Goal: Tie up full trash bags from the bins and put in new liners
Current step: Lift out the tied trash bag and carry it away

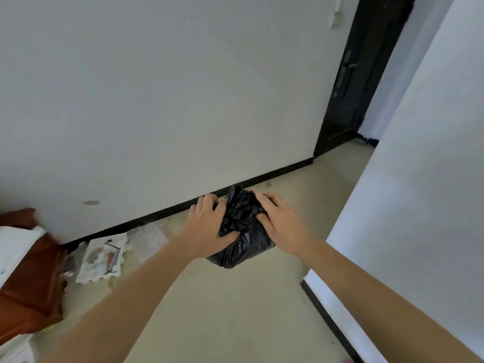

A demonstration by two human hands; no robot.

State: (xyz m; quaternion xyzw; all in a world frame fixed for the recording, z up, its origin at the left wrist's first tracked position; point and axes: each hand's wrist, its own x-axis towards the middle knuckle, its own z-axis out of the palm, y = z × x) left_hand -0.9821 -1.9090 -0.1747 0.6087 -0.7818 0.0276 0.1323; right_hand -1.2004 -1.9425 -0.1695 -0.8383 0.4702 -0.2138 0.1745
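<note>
Head view, left hand (209,226) and right hand (280,224) both clutching the bunched top of the black trash bag (243,250) near the skirting board (275,176): hold the neck gathered tight, cross the ends, pull the knot snug without tearing.

1. Trash bag (242,231) on the floor (222,310), near the wall's baseboard (157,214).
2. Left hand (209,227) on the bag's left side, right hand (281,222) on its right.
3. Tray (100,258) lies well left of the bag, by the baseboard.

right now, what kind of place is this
Probably a home hallway: a dark door with a handle at the far end, white walls with a black baseboard, and a bare floor.
</note>
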